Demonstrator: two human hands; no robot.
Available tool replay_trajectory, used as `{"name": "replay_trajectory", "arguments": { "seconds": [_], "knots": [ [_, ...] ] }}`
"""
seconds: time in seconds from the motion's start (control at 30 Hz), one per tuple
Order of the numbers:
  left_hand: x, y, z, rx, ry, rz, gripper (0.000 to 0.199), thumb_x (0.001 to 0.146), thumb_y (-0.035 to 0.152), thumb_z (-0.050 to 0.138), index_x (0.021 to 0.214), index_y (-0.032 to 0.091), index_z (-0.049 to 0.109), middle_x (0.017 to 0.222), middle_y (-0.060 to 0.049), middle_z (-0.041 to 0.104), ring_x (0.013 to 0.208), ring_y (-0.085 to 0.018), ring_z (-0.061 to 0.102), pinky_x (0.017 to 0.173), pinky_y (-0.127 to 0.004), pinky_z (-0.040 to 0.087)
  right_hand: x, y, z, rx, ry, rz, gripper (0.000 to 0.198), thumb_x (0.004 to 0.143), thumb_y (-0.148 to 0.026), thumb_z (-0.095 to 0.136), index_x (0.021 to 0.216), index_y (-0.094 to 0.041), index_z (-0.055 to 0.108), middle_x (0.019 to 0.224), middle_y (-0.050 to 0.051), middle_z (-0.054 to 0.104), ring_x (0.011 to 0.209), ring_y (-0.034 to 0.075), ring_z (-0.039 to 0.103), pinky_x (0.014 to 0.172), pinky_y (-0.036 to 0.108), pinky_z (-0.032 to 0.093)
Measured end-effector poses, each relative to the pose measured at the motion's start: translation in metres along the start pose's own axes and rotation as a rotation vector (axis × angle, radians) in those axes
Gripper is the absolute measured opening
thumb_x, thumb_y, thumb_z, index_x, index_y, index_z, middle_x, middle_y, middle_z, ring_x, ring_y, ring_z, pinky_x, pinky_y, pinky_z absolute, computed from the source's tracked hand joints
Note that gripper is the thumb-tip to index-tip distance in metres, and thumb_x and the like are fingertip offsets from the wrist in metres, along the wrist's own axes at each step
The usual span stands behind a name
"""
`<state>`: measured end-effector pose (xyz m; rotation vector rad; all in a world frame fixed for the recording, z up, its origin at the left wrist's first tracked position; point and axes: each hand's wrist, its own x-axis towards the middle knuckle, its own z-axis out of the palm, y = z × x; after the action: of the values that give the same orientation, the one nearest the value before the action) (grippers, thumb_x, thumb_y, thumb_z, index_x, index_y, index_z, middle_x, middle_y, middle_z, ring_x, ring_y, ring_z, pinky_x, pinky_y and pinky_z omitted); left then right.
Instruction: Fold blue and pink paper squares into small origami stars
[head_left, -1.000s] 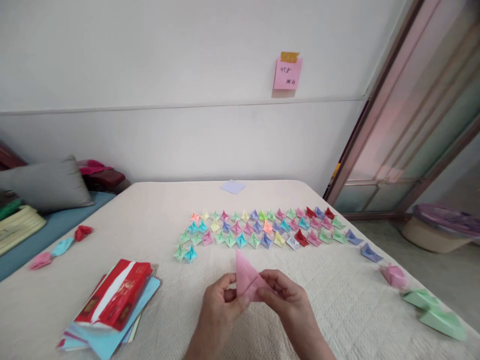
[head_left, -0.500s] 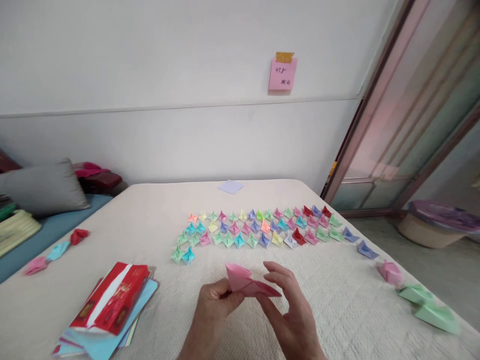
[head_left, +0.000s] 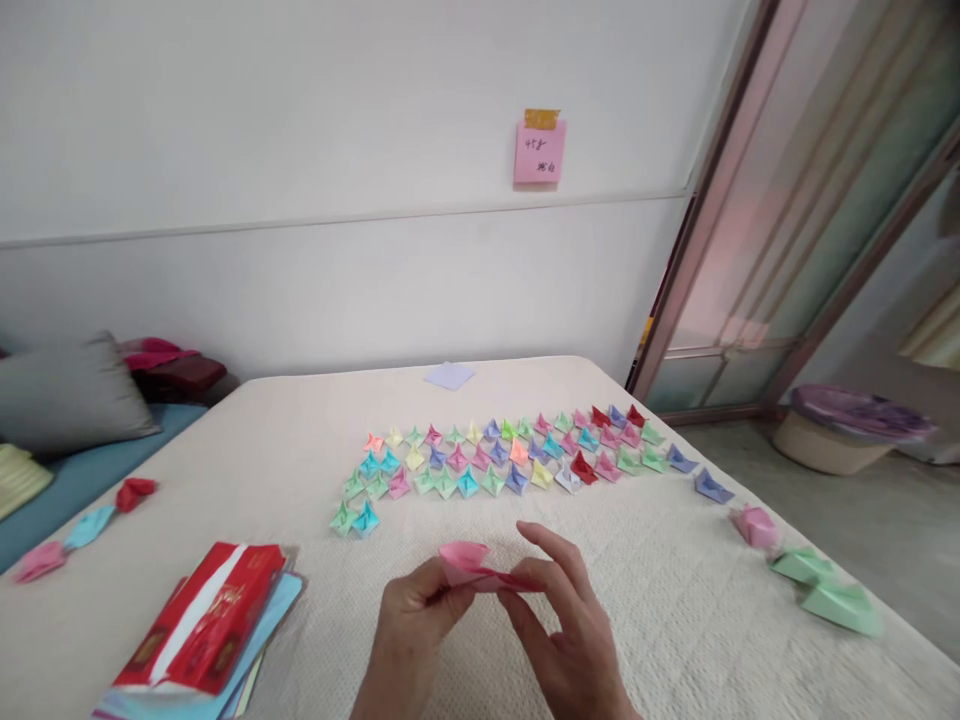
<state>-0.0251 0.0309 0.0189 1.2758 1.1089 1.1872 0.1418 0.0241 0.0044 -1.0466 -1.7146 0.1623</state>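
A partly folded pink origami paper (head_left: 466, 562) is held above the white quilted cover, between my two hands. My left hand (head_left: 416, 612) pinches its left end between thumb and fingers. At its right end, my right hand (head_left: 564, 620) grips the paper between thumb and a finger, with the index finger raised off it. Beyond the hands, several rows of small folded paper boats (head_left: 491, 455) stand in many colours.
A red packet (head_left: 206, 620) lies on coloured paper sheets (head_left: 274, 610) at the left. Larger folded pieces line both edges, including a green boat (head_left: 840, 605) at right. A lilac sheet (head_left: 450, 376) lies near the wall. A lidded tub (head_left: 825, 440) stands on the floor.
The pink paper is tipped flatter, and my right fingers have closed onto its right end. The whole view has shifted slightly, so the scene sits further left.
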Motion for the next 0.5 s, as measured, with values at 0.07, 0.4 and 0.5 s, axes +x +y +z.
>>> {"name": "replay_trajectory", "arguments": {
  "seconds": [0.07,0.4,0.5],
  "knots": [
    [0.000,0.000,0.000,0.015,0.002,-0.004,0.012,0.075,0.025,0.072,0.085,0.027,0.079,0.081,0.002,0.076,0.079,-0.020,0.064,0.073,-0.024,0.047,0.000,0.000,0.000,-0.005,-0.015,-0.012,0.013,0.086,-0.011,0.057,0.091,-0.022,0.054,0.120,0.012,0.053,0.111,0.029,0.052,0.086,0.045,0.050],
    [0.002,-0.012,0.000,0.017,0.050,-0.013,0.018,0.072,0.023,0.072,0.089,0.027,0.078,0.080,0.000,0.077,0.079,-0.021,0.066,0.073,-0.026,0.049,-0.002,-0.001,0.000,-0.002,-0.012,-0.066,0.026,0.083,-0.004,0.054,0.101,-0.021,0.051,0.131,0.011,0.042,0.117,0.027,0.045,0.092,0.042,0.044],
    [0.000,-0.006,0.001,0.058,0.024,-0.030,0.021,0.075,0.024,0.070,0.094,0.027,0.077,0.085,0.000,0.077,0.086,-0.023,0.066,0.078,-0.028,0.050,-0.003,-0.004,-0.003,0.001,-0.072,-0.103,0.033,0.083,-0.002,0.050,0.108,-0.024,0.054,0.136,0.008,0.035,0.121,0.026,0.040,0.091,0.039,0.045]
  ]
}}
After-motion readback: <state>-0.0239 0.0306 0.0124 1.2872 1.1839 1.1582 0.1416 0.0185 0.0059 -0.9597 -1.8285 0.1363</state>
